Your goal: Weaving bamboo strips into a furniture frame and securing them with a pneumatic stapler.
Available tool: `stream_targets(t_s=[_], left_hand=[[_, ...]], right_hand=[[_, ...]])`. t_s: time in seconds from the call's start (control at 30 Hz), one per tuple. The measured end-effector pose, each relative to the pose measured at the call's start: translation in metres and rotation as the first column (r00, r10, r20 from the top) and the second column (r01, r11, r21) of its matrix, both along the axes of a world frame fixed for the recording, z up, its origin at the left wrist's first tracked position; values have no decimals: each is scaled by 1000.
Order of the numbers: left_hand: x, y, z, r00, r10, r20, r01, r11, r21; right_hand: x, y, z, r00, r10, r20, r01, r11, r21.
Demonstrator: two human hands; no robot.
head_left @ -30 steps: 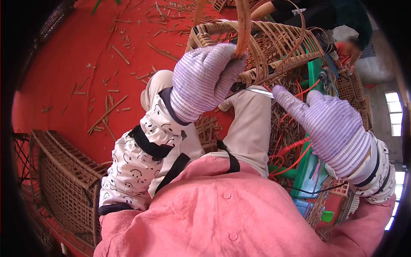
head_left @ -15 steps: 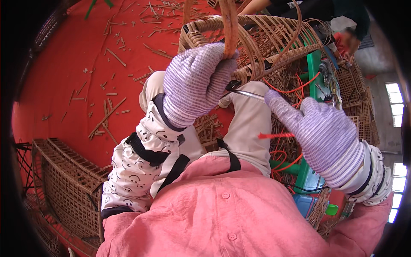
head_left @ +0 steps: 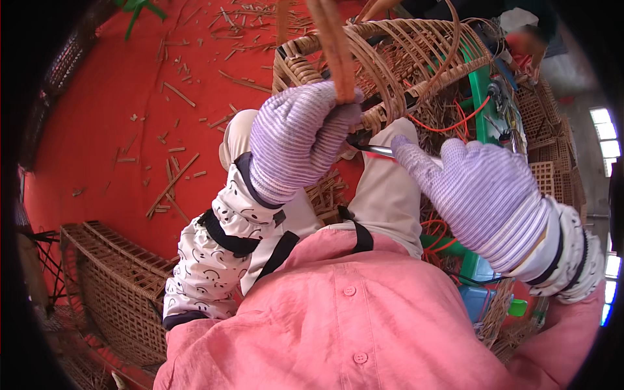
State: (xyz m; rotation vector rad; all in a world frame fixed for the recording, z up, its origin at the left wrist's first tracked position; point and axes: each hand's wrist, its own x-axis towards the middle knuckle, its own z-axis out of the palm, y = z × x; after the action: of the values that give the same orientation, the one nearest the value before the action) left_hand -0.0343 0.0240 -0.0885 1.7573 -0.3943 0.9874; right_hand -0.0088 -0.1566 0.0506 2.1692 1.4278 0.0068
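Observation:
A tan rattan strip point(head_left: 338, 55) rises from my left hand point(head_left: 296, 140), gloved in purple and white stripes and closed round it. Just beyond is a woven rattan piece point(head_left: 448, 70) with a wrapped rim and long curved strands, lying past my knees. My right hand point(head_left: 478, 195), in a matching glove, is closed on a slim metal tool point(head_left: 378, 151) like an awl, its index finger stretched along the shaft. The tool's tip reaches the dark corner of the weave beside my left hand. Its handle is hidden in my palm.
A large woven panel point(head_left: 123, 279) stands at the left. Short cane scraps point(head_left: 179, 192) litter the red floor point(head_left: 97, 130). At the right are a green frame point(head_left: 480, 114), an orange cord point(head_left: 455, 125) and stacked woven baskets point(head_left: 552, 156). Another person point(head_left: 526, 45) is at the upper right.
The view has shifted slightly. My right hand has moved a little left toward the weave, and the red cord end below it has gone from sight. My left hand keeps its hold.

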Motion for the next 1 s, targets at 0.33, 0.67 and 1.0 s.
stream_targets(t_s=[0.33,0.67,1.0], left_hand=[[-22,-21,14,992,86,-98,-79,994,73],[-24,-27,17,950,303,-81,-262,909,325],[-19,-26,42,891,412,-188,-189,715,673]], right_hand=[[-9,-17,-12,991,-27,130,13,993,113],[-6,-10,8,992,84,93,-88,996,36],[30,-6,8,984,170,61,-172,985,28]])
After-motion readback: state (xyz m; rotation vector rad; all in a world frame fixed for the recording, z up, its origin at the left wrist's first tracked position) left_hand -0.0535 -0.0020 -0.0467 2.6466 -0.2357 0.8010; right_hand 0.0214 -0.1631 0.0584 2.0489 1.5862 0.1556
